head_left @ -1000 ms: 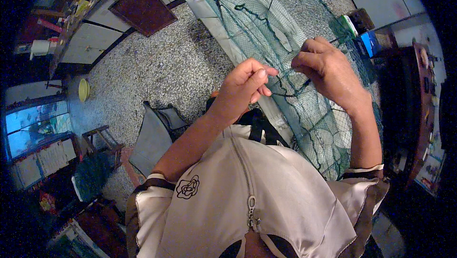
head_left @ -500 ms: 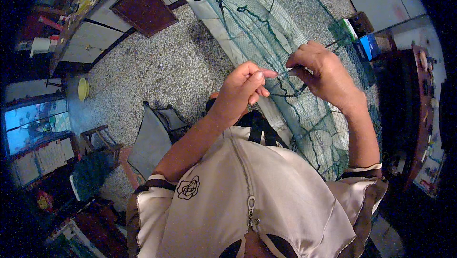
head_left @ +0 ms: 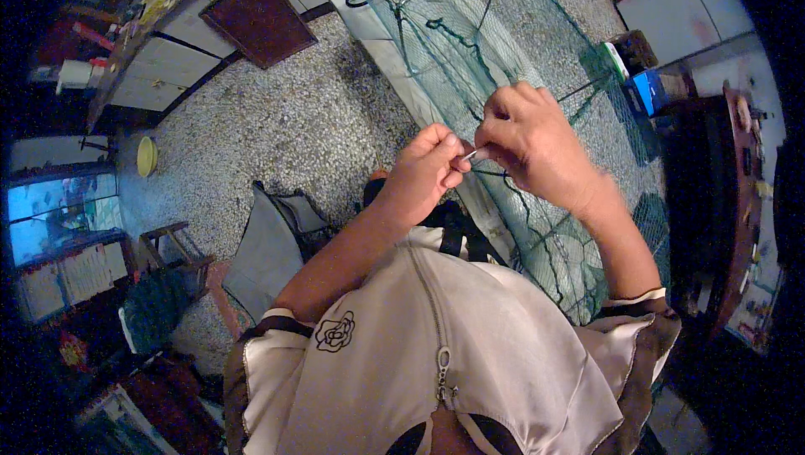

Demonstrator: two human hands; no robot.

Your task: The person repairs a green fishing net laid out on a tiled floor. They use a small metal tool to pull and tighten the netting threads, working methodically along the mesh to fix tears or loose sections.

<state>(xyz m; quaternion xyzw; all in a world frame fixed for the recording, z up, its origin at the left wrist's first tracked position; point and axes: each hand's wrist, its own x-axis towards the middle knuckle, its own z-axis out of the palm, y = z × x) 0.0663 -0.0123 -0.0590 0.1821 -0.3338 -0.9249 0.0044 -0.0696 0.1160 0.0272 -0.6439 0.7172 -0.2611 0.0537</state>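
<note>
Our two hands work close together over the green net (head_left: 545,241)
Our right hand (head_left: 537,149) has its grip pinched on a slim pale piece (head_left: 471,155) that points to our left hand (head_left: 421,171), whose curled grip we cannot tell closes on anything; the net lies beneath and beyond, along a pale board (head_left: 369,26)

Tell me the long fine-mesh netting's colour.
The long fine-mesh netting is green, clearest in the head view.
</note>
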